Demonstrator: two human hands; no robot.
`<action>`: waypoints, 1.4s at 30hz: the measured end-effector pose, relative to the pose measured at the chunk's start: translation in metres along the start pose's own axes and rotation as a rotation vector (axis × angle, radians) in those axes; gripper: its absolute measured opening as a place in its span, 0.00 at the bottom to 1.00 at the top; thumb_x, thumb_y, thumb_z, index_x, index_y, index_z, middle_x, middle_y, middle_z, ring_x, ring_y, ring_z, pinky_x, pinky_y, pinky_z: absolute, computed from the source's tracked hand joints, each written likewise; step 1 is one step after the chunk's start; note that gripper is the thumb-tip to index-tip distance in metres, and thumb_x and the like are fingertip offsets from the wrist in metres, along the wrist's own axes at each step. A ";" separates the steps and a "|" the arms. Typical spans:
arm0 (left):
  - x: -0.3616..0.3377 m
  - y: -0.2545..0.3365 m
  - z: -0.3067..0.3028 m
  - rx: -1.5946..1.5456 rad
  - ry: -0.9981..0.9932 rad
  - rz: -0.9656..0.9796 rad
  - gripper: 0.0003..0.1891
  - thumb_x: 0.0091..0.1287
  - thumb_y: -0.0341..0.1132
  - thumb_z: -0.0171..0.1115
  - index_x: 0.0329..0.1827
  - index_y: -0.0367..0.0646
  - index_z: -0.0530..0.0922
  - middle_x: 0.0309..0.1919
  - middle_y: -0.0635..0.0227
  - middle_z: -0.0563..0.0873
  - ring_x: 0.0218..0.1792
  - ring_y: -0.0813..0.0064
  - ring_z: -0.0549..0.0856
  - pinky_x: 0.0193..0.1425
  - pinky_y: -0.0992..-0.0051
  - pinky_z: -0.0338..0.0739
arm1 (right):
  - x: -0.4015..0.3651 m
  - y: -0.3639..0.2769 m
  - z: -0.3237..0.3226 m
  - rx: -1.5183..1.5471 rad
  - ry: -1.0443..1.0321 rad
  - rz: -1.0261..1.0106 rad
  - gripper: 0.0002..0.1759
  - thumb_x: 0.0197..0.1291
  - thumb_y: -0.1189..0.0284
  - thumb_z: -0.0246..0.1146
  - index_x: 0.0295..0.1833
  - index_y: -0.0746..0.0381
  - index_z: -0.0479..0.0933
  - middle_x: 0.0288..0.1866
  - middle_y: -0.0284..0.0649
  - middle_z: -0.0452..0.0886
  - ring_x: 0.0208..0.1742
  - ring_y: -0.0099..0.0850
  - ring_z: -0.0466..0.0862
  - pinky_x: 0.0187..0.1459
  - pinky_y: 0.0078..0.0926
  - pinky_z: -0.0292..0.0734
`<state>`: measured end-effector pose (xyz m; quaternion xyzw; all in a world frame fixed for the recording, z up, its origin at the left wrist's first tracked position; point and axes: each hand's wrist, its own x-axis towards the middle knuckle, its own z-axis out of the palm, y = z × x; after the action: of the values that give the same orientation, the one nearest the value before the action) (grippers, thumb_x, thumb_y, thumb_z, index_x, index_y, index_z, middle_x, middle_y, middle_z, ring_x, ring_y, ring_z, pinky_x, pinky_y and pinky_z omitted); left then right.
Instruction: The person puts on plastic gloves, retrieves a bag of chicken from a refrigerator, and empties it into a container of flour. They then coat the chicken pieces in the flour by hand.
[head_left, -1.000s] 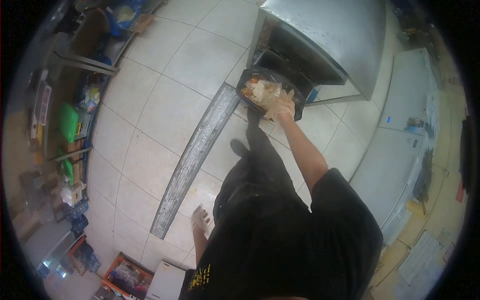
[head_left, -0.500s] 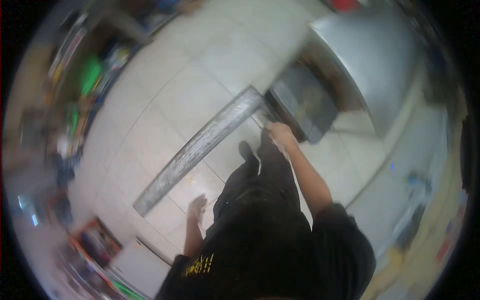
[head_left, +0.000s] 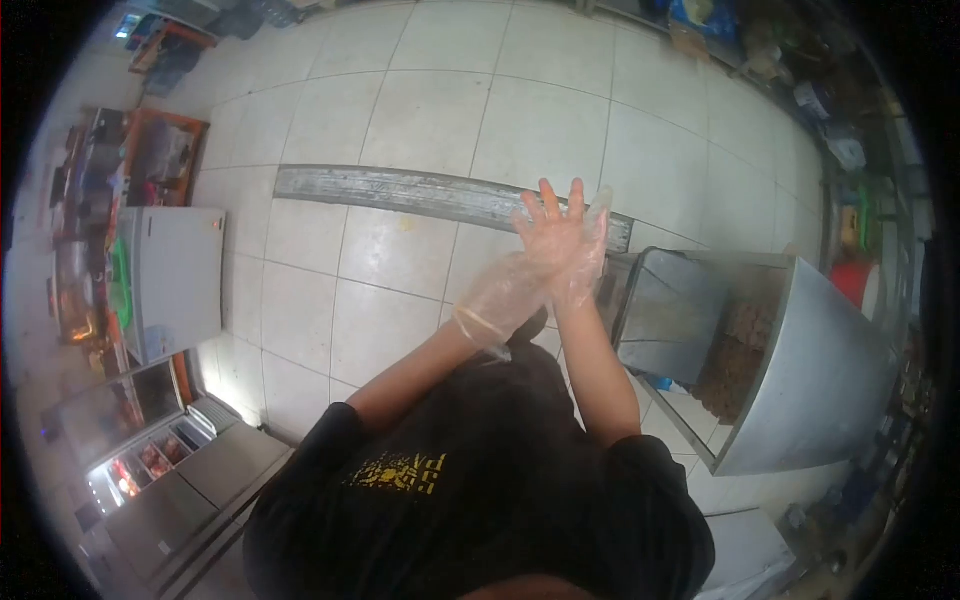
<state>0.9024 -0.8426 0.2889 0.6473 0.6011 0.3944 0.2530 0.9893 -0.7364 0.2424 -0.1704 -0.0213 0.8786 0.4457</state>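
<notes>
My right hand (head_left: 562,240) is raised with its fingers spread, and a clear plastic glove covers it loosely. An empty-looking part of the glove stands up beside the fingers. My left hand (head_left: 505,290), also in a clear plastic glove with a band at the wrist, reaches across to my right palm and wrist. Its fingers are hidden there, so their grip cannot be made out. Beyond the hands, a long grey metal strip (head_left: 400,187) crosses the tiled floor (head_left: 400,245).
At the right are a dark container (head_left: 665,310) and a metal-topped table (head_left: 825,370) with brown stacked material beneath. A white cabinet (head_left: 175,280) stands at the left, near an orange-framed rack (head_left: 200,150). Lower left is a counter (head_left: 235,460) with food trays.
The view has turned and is sharper. My hands, apart before with the right one near the dark container, have come together in front of me. The right fingers are now spread.
</notes>
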 end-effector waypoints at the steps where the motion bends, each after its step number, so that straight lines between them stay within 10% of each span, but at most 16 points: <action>1: -0.015 -0.015 0.003 0.026 -0.021 -0.024 0.16 0.64 0.33 0.71 0.54 0.42 0.85 0.44 0.56 0.89 0.47 0.55 0.87 0.52 0.62 0.80 | -0.001 0.009 0.001 0.037 0.029 0.012 0.45 0.69 0.32 0.46 0.85 0.39 0.49 0.85 0.48 0.51 0.83 0.53 0.52 0.81 0.63 0.38; 6: -0.010 -0.029 -0.030 -0.020 0.018 0.066 0.08 0.66 0.28 0.67 0.47 0.40 0.87 0.40 0.57 0.89 0.43 0.56 0.87 0.47 0.63 0.80 | 0.041 0.028 0.026 -0.007 -0.025 0.082 0.55 0.59 0.21 0.44 0.87 0.34 0.42 0.89 0.43 0.40 0.87 0.53 0.38 0.82 0.58 0.25; 12: 0.023 -0.089 -0.117 -0.435 -0.140 -0.231 0.05 0.67 0.27 0.68 0.44 0.39 0.86 0.38 0.59 0.89 0.39 0.64 0.87 0.45 0.66 0.80 | 0.118 0.073 0.079 -0.096 -0.159 0.070 0.58 0.57 0.19 0.44 0.87 0.34 0.41 0.89 0.42 0.36 0.88 0.51 0.39 0.83 0.57 0.39; 15: 0.047 -0.125 -0.162 -0.309 -0.066 -0.013 0.07 0.70 0.31 0.66 0.48 0.40 0.85 0.41 0.63 0.89 0.42 0.68 0.87 0.45 0.68 0.80 | 0.132 0.079 0.117 -0.182 -0.152 0.099 0.57 0.57 0.19 0.43 0.86 0.37 0.46 0.88 0.46 0.48 0.81 0.48 0.61 0.76 0.49 0.60; 18: 0.095 -0.151 -0.198 -0.835 0.267 -0.449 0.13 0.72 0.35 0.66 0.56 0.39 0.84 0.46 0.64 0.88 0.44 0.71 0.86 0.46 0.69 0.80 | 0.148 0.067 0.112 -0.060 -0.427 0.137 0.60 0.56 0.18 0.43 0.85 0.46 0.53 0.81 0.53 0.64 0.58 0.43 0.79 0.57 0.36 0.72; 21: 0.172 -0.141 -0.240 -1.279 -0.071 -0.606 0.20 0.73 0.37 0.65 0.63 0.35 0.80 0.47 0.61 0.88 0.44 0.72 0.86 0.45 0.72 0.80 | 0.151 0.040 0.121 -0.409 -0.457 0.059 0.55 0.63 0.23 0.44 0.82 0.55 0.61 0.70 0.57 0.76 0.39 0.33 0.77 0.40 0.27 0.68; 27: 0.303 -0.130 -0.198 -1.161 -0.585 -0.670 0.20 0.70 0.42 0.68 0.57 0.34 0.84 0.47 0.62 0.89 0.45 0.72 0.85 0.43 0.73 0.79 | 0.184 -0.059 0.121 -0.768 -0.477 -0.100 0.35 0.68 0.48 0.51 0.71 0.60 0.74 0.65 0.52 0.82 0.34 0.30 0.74 0.36 0.28 0.68; 33: 0.460 -0.082 -0.114 -0.710 -0.656 -0.474 0.11 0.70 0.34 0.69 0.50 0.38 0.87 0.41 0.62 0.89 0.41 0.74 0.87 0.42 0.75 0.80 | 0.214 -0.225 0.135 -1.514 -0.463 -0.566 0.28 0.54 0.54 0.64 0.57 0.59 0.83 0.69 0.46 0.81 0.42 0.38 0.83 0.43 0.28 0.75; 42: 0.625 -0.016 0.008 -0.628 -0.509 -0.061 0.09 0.65 0.22 0.72 0.47 0.37 0.86 0.45 0.64 0.90 0.44 0.75 0.88 0.47 0.75 0.83 | 0.248 -0.427 0.154 -2.208 -0.372 -0.867 0.33 0.51 0.31 0.65 0.40 0.51 0.85 0.80 0.42 0.69 0.72 0.54 0.71 0.68 0.54 0.64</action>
<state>0.8785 -0.2278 0.4001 0.5975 0.3885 0.3785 0.5906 1.1362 -0.2657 0.3988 -0.3095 -0.8826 0.1745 0.3079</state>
